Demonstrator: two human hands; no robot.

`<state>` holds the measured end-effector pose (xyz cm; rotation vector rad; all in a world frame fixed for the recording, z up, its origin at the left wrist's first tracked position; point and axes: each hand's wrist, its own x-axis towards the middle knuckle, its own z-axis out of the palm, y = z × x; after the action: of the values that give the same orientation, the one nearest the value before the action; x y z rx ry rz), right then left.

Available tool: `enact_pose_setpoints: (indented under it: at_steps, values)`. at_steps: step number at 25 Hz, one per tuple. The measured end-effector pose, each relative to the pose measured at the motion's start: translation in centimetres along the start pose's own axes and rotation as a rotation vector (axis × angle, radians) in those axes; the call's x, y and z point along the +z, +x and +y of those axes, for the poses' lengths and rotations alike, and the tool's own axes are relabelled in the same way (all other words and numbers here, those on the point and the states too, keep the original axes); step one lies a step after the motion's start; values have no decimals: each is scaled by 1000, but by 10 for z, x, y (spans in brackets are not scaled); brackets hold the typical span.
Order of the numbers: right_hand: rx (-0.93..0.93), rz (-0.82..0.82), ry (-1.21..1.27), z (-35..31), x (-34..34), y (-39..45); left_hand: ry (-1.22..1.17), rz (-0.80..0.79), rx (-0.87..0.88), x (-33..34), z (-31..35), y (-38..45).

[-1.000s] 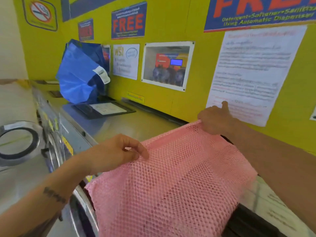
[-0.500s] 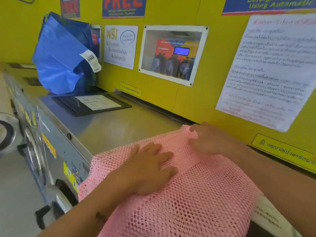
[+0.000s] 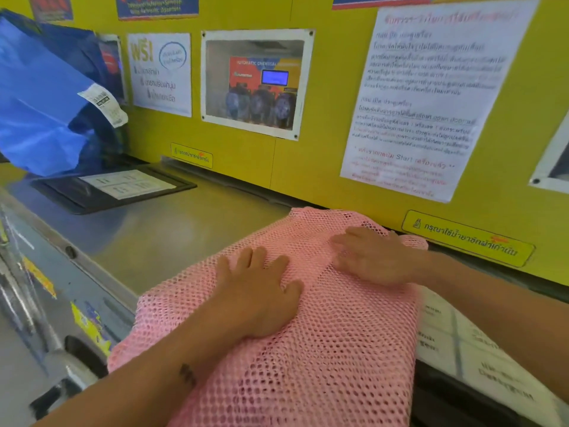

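Note:
A pink mesh laundry bag point(image 3: 323, 349) lies flat on the steel top of a washing machine point(image 3: 172, 232), its near end hanging over the front edge. My left hand point(image 3: 258, 288) presses flat on the middle of the bag with fingers spread. My right hand point(image 3: 372, 257) lies flat on the bag's far right part, fingers straight and pointing left. Neither hand grips the mesh.
A blue bag point(image 3: 46, 100) with a white tag stands at the far left on the machine top, beside a black framed instruction card point(image 3: 117, 189). A yellow wall point(image 3: 323, 143) with posted notices rises right behind. Another printed card point(image 3: 480, 355) lies under the bag's right side.
A second ago both hands pinched the bag's top edge and held it up. They lowered it onto the machine top and now press on it with flat palms.

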<state>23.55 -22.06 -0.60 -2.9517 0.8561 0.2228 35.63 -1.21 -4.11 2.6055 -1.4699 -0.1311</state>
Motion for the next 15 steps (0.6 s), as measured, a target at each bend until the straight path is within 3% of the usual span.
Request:
enact_pose_setpoints:
  at_steps: [5, 7, 11, 15]
  values:
    - [-73, 84, 112, 37, 4, -73, -30, 26, -8, -12, 9, 0]
    - [-54, 143, 139, 50, 0, -102, -79, 108, 13, -25, 18, -4]
    - [-47, 157, 89, 73, -8, -170, -249, 319, 231, -39, 75, -22]
    - [59, 142, 32, 119, -29, -253, -401, 415, 442, -36, 173, -56]
